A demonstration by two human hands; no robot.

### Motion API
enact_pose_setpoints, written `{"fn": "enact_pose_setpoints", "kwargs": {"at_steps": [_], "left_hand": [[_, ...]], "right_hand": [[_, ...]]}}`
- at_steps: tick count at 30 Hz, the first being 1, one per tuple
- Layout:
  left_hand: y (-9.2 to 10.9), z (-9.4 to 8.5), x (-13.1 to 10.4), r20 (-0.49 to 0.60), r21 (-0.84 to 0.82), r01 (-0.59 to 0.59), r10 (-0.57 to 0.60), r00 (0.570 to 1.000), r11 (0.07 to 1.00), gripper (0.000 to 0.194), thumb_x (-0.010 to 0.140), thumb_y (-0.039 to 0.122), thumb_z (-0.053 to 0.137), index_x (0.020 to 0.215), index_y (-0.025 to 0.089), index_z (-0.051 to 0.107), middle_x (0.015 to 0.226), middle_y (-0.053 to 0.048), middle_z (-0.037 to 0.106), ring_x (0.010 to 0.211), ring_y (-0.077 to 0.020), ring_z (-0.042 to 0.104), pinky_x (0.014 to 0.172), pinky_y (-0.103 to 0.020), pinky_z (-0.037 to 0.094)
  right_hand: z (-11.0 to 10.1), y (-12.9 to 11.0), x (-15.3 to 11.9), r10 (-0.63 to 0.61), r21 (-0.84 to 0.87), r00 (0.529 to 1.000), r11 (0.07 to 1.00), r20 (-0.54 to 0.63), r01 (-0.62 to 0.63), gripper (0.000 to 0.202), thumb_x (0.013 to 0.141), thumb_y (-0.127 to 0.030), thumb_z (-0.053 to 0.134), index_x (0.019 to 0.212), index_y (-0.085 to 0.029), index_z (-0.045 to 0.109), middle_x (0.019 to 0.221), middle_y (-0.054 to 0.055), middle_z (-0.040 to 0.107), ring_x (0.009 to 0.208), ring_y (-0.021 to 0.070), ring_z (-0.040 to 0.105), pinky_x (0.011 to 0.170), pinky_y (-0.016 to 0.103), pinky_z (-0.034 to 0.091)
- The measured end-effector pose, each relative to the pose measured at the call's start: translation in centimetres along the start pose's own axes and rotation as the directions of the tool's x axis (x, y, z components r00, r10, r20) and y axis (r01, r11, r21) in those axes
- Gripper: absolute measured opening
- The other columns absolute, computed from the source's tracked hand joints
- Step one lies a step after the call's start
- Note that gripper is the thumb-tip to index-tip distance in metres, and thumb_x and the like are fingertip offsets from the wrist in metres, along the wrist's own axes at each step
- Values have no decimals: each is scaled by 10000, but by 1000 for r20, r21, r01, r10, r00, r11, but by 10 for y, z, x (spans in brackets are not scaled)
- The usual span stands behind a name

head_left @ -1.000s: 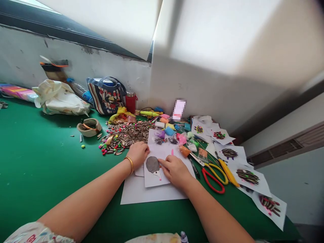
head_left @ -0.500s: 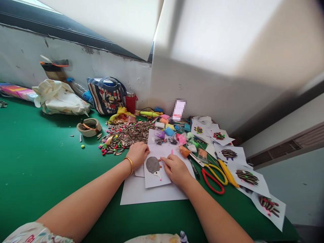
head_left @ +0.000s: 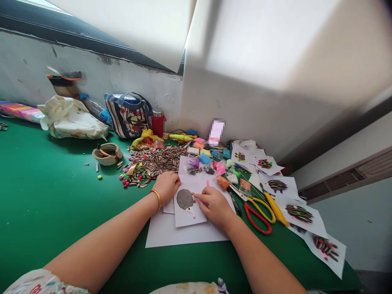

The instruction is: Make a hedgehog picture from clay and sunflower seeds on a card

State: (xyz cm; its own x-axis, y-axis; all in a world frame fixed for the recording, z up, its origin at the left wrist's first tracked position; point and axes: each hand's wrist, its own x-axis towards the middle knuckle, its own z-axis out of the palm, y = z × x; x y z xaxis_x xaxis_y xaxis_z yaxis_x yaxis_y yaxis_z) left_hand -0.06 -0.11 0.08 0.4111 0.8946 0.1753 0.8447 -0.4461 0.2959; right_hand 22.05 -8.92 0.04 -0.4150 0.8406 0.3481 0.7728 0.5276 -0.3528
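A white paper card lies in front of me with a grey clay disc on it, joined to a white pointed face with a dark eye and pink tip. Small orange clay pieces stick out along the disc's right side. My left hand rests on the card's upper left edge, fingers bent lightly and nothing lifted in them. From the right, my right hand reaches over the card; its outstretched index finger touches down at the upper orange piece, the other fingers loosely curled. Larger white sheets lie beneath.
Sunflower seeds mixed with coloured balls are heaped behind my left hand. Bagged clay lies further back. Scissors, a yellow cutter and finished seed pictures lie to the right. A tape roll sits left.
My right index fingertip has shifted very slightly at the upper orange piece. My left hand and the card stay in place.
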Motion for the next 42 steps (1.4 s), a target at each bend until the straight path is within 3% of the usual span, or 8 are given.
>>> {"fn": "enact_pose_setpoints", "kwargs": {"at_steps": [8, 19, 24, 29, 34, 42], "left_hand": [[1, 0, 1, 9, -3, 6, -6, 1000, 1000, 135, 862, 300, 569, 816, 212, 659, 940, -52, 645, 942, -222, 573, 812, -339, 401], [2, -1, 1, 12, -3, 1, -1, 1000, 1000, 139, 864, 294, 566, 815, 207, 663, 930, -53, 643, 927, -222, 571, 805, -342, 397], [1, -1, 1, 4, -6, -4, 4, 1000, 1000, 123, 860, 285, 581, 804, 207, 659, 913, -50, 641, 916, -216, 570, 806, -338, 394], [1, -2, 0, 4, -9, -5, 5, 1000, 1000, 103, 854, 280, 593, 813, 210, 656, 920, -47, 641, 923, -213, 572, 805, -330, 391], [1, -2, 0, 9, -12, 2, -2, 1000, 1000, 112, 858, 283, 588, 809, 208, 655, 926, -50, 641, 931, -215, 571, 818, -335, 390], [1, -2, 0, 12, -13, 9, -9, 1000, 1000, 118, 859, 286, 579, 813, 211, 657, 922, -48, 641, 925, -213, 572, 828, -337, 394]], "right_hand": [[9, 0, 3, 56, 54, 998, 997, 12, -56, 117, 847, -228, 659, 956, -223, 702, 883, 34, 603, 838, 164, 564, 751, 283, 436], [15, 0, 6, 95, 83, 995, 992, 32, -97, 73, 854, -151, 637, 858, -201, 690, 855, 20, 609, 843, 149, 575, 769, 262, 447], [10, -3, 4, 61, 54, 998, 997, 33, -63, 108, 878, -174, 608, 914, -211, 703, 892, 32, 629, 854, 152, 578, 770, 261, 452], [2, -10, -1, 11, -130, 993, 992, 120, 5, 215, 893, -179, 558, 1047, -233, 698, 977, 55, 667, 885, 185, 584, 757, 282, 450], [-1, -17, 0, -2, -257, 984, 965, 181, 49, 227, 905, -186, 531, 1051, -228, 699, 956, 70, 673, 848, 196, 577, 721, 285, 433], [-2, -13, -1, -21, -207, 989, 977, 149, 52, 238, 896, -166, 539, 1073, -222, 687, 982, 68, 680, 886, 194, 588, 756, 288, 437]]}}
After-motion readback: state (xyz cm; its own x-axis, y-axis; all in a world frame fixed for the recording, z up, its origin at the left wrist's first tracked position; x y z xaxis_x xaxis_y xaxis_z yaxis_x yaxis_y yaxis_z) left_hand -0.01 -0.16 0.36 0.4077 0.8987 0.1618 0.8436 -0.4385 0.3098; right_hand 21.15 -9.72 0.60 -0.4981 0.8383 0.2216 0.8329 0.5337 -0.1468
